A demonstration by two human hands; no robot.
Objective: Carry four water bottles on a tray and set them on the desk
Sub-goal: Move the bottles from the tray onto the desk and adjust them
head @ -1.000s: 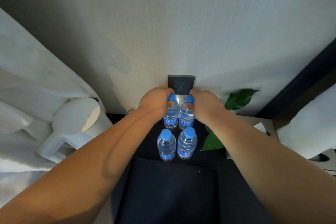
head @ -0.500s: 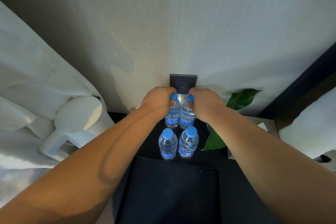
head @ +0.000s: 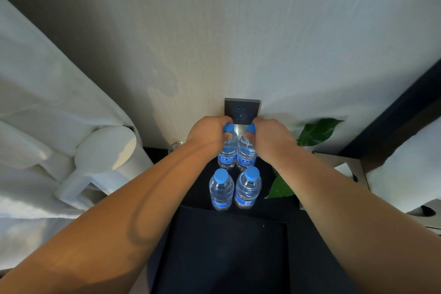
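Several small clear water bottles with blue caps and blue labels stand in two rows on a dark desk (head: 307, 253). My left hand (head: 207, 133) grips the neck of the far left bottle (head: 228, 154). My right hand (head: 272, 136) grips the neck of the far right bottle (head: 245, 156). The near left bottle (head: 221, 190) and near right bottle (head: 247, 188) stand free, side by side. A dark rectangular tray (head: 224, 253) lies on the desk just in front of the near pair, with nothing on it.
A white kettle (head: 105, 162) stands at the left beside a white curtain (head: 35, 102). A dark wall socket (head: 242, 110) sits right behind the far bottles. A green leafy plant (head: 315, 132) and a tissue box (head: 346, 169) are at the right.
Both hands stay closed on the necks of the far bottles. The view has shifted slightly; the bottles stand where they were.
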